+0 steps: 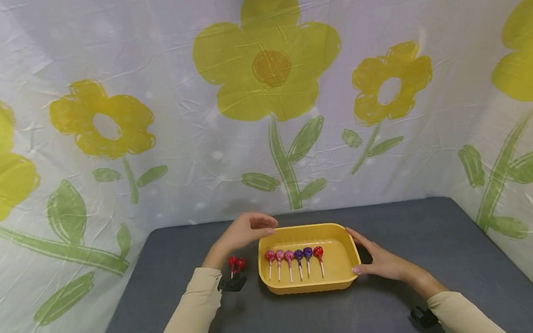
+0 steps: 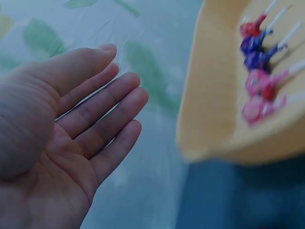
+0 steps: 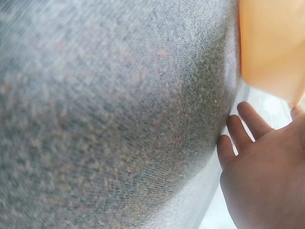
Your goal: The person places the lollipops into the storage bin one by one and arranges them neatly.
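A yellow tray (image 1: 341,255) stands on the dark table, holding a row of lollipops: three pink (image 1: 279,255), two purple (image 1: 308,253) and one red (image 1: 318,251) at the row's right end. My left hand (image 1: 248,230) is by the tray's back left corner, and the left wrist view shows the palm with loosely bent fingers (image 2: 109,107) and nothing in them. At the tray's right side, my right hand (image 1: 381,259) touches the rim with spread thumb and fingers. Its lower fingers (image 3: 240,133) stretch out beside the tray wall in the right wrist view.
Two red lollipops (image 1: 237,264) lie on the table left of the tray, partly behind the left wrist with its black band (image 1: 232,282). A white curtain with yellow flowers (image 1: 190,168) hangs along the table's back and sides.
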`<state>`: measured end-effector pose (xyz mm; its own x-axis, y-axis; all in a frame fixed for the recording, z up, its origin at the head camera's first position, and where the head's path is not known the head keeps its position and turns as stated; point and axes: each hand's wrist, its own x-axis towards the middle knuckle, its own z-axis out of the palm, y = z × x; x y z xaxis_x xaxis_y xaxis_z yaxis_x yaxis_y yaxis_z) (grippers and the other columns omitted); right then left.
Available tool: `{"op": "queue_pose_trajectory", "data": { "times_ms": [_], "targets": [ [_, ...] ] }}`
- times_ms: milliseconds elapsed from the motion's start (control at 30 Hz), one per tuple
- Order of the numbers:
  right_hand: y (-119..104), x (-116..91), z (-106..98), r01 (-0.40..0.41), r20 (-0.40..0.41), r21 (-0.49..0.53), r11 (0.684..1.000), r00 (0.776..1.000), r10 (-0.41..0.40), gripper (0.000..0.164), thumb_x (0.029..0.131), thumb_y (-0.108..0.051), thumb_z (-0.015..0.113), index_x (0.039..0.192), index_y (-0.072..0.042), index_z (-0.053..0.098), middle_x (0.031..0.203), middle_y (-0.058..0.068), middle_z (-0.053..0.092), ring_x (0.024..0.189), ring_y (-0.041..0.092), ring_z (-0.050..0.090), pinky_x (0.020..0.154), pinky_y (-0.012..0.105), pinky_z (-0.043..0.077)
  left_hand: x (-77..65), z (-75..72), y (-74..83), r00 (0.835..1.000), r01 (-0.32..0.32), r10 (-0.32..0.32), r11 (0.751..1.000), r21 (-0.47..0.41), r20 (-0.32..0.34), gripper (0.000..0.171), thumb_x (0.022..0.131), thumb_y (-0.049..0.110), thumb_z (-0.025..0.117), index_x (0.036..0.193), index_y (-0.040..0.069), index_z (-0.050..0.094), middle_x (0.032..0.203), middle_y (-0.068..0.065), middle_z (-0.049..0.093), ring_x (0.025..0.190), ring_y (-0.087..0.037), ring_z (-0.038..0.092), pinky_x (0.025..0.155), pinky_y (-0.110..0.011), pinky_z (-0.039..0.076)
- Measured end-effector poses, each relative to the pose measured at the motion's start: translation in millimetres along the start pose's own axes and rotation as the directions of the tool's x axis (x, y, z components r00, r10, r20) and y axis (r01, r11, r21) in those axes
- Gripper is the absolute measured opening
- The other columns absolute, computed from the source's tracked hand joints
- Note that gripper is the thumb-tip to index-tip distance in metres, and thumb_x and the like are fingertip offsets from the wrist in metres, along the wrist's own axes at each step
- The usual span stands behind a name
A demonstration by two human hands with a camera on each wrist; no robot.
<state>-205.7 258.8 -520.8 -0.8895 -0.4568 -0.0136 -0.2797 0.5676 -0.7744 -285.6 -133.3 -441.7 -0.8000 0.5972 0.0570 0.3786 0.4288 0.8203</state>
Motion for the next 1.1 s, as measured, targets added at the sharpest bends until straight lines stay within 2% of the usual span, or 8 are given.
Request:
{"op": "queue_pose_trajectory", "data": {
  "times_ms": [200, 333, 500, 733, 1100],
  "targets": [
    [0.7, -1.0, -0.6, 0.013, 0.001, 0.002, 1.000, 1.000, -0.013, 0.103, 0.085, -0.026, 0.078, 0.161, -0.026, 0.008, 0.160, 0.023, 0.028, 0.145, 0.049, 0.028, 0.104, 0.075, 0.031, -33.5, -21.9, -16.8, 0.993, 0.031, -0.033, 0.999, -0.025, -0.115, 0.032, 0.092, 0.025, 0.071, 0.121, 0.011, 0.069, 0.121, -0.014, 0.071, 0.107, -0.022, 0.069, 0.091, -0.035, 0.058],
    [0.4, -1.5, -0.9, 0.014, 0.002, 0.007, 1.000, 1.000, -0.014, 0.102, 0.085, -0.026, 0.077, 0.161, -0.026, 0.008, 0.160, 0.023, 0.027, 0.145, 0.049, 0.028, 0.103, 0.075, 0.031, -51.4, -26.1, -35.7, 0.982, 0.041, -0.046, 0.999, -0.031, -0.182, 0.035, 0.091, 0.027, 0.072, 0.121, 0.009, 0.069, 0.118, -0.016, 0.072, 0.102, -0.017, 0.071, 0.086, -0.028, 0.058],
    [-0.1, -2.1, -0.9, 0.014, 0.005, 0.009, 1.000, 1.000, -0.015, 0.102, 0.086, -0.025, 0.077, 0.161, -0.025, 0.008, 0.159, 0.024, 0.028, 0.145, 0.050, 0.027, 0.103, 0.076, 0.031, -67.8, -25.9, -59.6, 0.967, 0.047, -0.057, 0.998, -0.046, -0.248, 0.035, 0.090, 0.022, 0.072, 0.120, 0.003, 0.069, 0.115, -0.023, 0.071, 0.096, -0.011, 0.072, 0.081, -0.022, 0.058],
    [-1.0, -2.0, 0.1, 0.007, 0.001, 0.007, 1.000, 1.000, -0.007, 0.102, 0.085, -0.026, 0.077, 0.161, -0.025, 0.008, 0.158, 0.023, 0.030, 0.144, 0.049, 0.029, 0.104, 0.075, 0.031, -81.1, -18.4, -84.5, 0.948, 0.107, -0.126, 0.991, -0.080, -0.291, 0.039, 0.088, 0.018, 0.075, 0.121, -0.001, 0.068, 0.115, -0.021, 0.072, 0.091, -0.003, 0.070, 0.080, -0.020, 0.057],
    [-1.7, -0.8, -0.5, -0.002, 0.001, -0.007, 1.000, 1.000, 0.003, 0.103, 0.085, -0.028, 0.078, 0.161, -0.027, 0.008, 0.158, 0.023, 0.031, 0.145, 0.049, 0.028, 0.103, 0.076, 0.031, -87.9, -5.0, -120.2, 0.926, 0.170, -0.184, 0.983, -0.072, -0.329, 0.036, 0.083, 0.017, 0.080, 0.115, 0.002, 0.071, 0.110, -0.018, 0.074, 0.088, -0.010, 0.069, 0.075, -0.019, 0.055]
  ]
}}
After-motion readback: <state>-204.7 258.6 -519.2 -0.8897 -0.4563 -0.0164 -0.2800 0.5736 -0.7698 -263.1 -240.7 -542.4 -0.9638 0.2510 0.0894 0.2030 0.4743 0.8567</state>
